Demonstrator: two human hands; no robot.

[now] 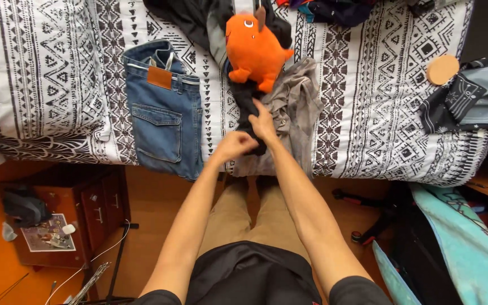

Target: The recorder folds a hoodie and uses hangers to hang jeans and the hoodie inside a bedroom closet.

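We grip a black garment (248, 110) with both our left hand (234, 146) and right hand (264, 125), close together, at the patterned bed's (57, 68) edge, beside folded jeans (165, 118) bearing a brown rectangular patch (159, 78).

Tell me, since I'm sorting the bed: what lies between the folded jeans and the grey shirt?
In the head view, a black garment lies between the jeans and the grey shirt; both hands, left and right, grip it.

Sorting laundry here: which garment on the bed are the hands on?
The black garment beside the grey shirt; both hands grip it. The folded jeans lie untouched.
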